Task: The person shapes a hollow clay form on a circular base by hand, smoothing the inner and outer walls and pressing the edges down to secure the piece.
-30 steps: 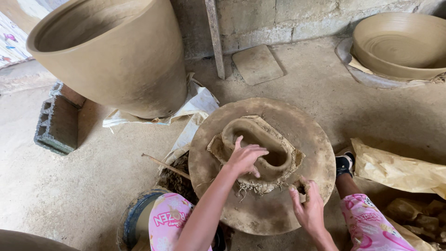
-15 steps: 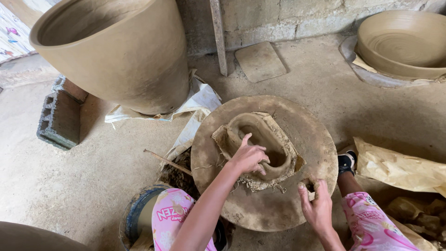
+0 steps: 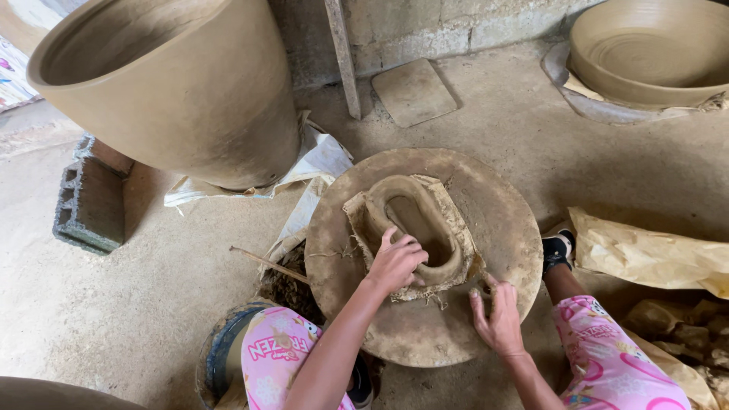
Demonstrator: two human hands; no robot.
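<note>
The left hand [image 3: 396, 263] pressed on an oval clay coil [image 3: 416, 225] atop a round clay-caked wheel [image 3: 493, 205]. The right hand [image 3: 497, 319] rested on the wheel's near edge, beside a large unfired pot [image 3: 190, 99].

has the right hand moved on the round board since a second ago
Yes. The right hand has slid from the round board's near edge inward, toward the clay loop; its fingertips now lie close to the cloth under it.

Person's arms are bare to above the elbow; no sleeves, rings or wristbands visible. Left hand [image 3: 396, 263] and right hand [image 3: 497, 321] carry smears of clay. Pink printed trousers [image 3: 607, 364] with cartoon pattern and lettering. Black shoe with white trim [image 3: 558, 248].
</note>
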